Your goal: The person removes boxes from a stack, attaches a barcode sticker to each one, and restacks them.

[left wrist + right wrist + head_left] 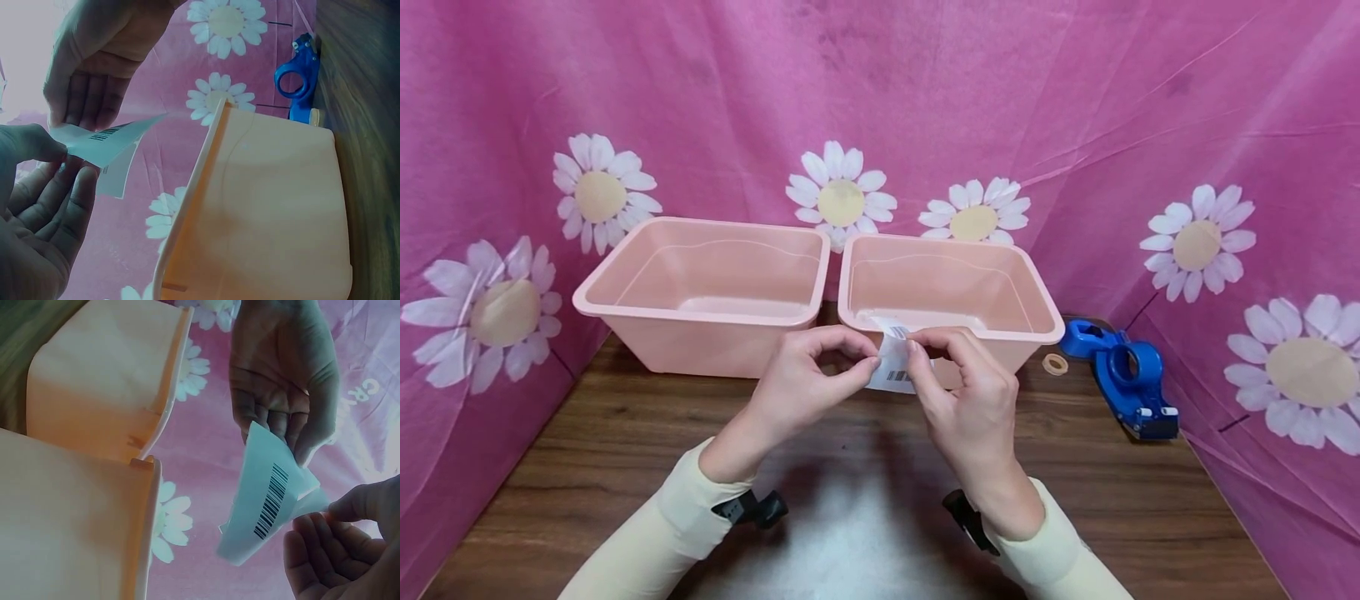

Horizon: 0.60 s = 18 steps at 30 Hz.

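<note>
A white barcode label (892,367) is held up between my two hands in front of the right-hand pink bin (951,333). My left hand (805,375) pinches its left edge between thumb and index finger. On the other side, my right hand (966,392) pinches the upper right part the same way. In the left wrist view the label (109,144) is bent, with a second white flap hanging below it. The right wrist view shows the printed barcode on the label (269,500) face on, and a folded corner by the right fingertips.
A second pink bin (700,346) stands to the left, close beside the first. At the right are a blue tape dispenser (1127,375) and a small tan tape roll (1055,364) on the wooden table (1112,500). A pink flowered cloth (715,100) hangs around the back and sides.
</note>
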Available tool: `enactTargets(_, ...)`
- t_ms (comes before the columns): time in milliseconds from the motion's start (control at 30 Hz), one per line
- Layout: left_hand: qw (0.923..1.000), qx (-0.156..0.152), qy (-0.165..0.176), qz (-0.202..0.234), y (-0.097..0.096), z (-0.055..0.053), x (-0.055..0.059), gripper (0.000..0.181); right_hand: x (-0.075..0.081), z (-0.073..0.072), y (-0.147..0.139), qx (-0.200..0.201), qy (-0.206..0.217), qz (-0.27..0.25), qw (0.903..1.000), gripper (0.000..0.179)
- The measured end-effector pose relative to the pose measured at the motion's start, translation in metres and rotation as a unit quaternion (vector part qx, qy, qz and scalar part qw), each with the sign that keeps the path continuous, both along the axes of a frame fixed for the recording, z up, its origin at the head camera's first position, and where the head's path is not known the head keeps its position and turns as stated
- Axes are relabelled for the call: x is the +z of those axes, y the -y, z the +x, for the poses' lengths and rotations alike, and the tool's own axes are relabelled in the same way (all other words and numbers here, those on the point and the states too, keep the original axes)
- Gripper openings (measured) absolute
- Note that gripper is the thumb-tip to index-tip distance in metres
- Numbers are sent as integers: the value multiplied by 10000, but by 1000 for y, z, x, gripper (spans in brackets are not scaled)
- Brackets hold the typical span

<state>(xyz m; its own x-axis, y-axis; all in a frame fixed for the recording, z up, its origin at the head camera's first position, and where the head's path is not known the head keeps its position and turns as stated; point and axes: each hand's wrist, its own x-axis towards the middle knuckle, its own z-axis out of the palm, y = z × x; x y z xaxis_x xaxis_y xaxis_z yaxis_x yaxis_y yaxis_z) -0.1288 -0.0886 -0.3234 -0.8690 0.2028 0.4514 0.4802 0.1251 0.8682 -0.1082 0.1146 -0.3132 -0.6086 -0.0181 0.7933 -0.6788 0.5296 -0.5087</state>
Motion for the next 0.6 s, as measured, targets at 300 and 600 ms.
enactTargets(300, 9999, 92, 133, -45, 4, -2, -2, 6, 4, -1, -7, 67, 437, -498, 9978, 7)
enactTargets(600, 9998, 144, 158, -49, 8, -3, 1, 6, 11, -2, -14, 149, 1130, -1044, 9880, 10)
